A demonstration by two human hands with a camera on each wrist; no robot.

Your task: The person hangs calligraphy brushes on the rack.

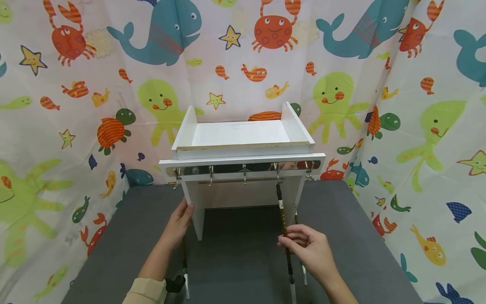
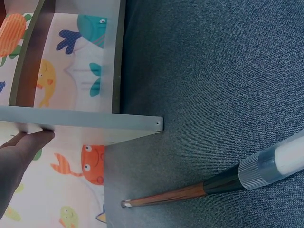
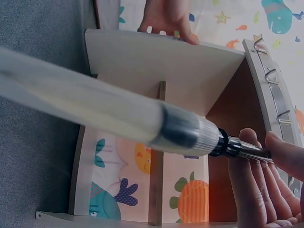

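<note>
**Right hand (image 1: 307, 245) pinches a brush (image 1: 290, 270) below the hooks (image 1: 244, 174) of a white shelf (image 1: 239, 134)**

The right hand has its thumb and curled fingers closed on the brush's slim shaft. The brush stands near upright, slightly tilted – pale tip down, dark top end up by the second hook from the right. Whether its top is looped over that hook is too small to tell. The right wrist view shows the pale tip large and blurred, with a ribbed silvery collar and a black ring just above it.

The left hand (image 1: 179, 220) lies with its fingers extended along the outer face of the left side panel (image 1: 198, 215), its thumb at the front edge; it touches the panel and has no brush in its fingers. A beige sleeve (image 1: 149, 290) and a dark band (image 1: 174, 284) show behind that wrist.

Just beside the right hand hangs a second brush (image 1: 304, 273), and below the left hand a third brush (image 1: 186, 280), both tip down. The five hooks sit along a mirrored strip (image 1: 228, 169) across the shelf's front. Around the shelf spreads a grey worktop (image 1: 326, 211); behind rises a white curtain (image 1: 243, 95) printed with sea animals – whales, crabs, octopuses.
</note>
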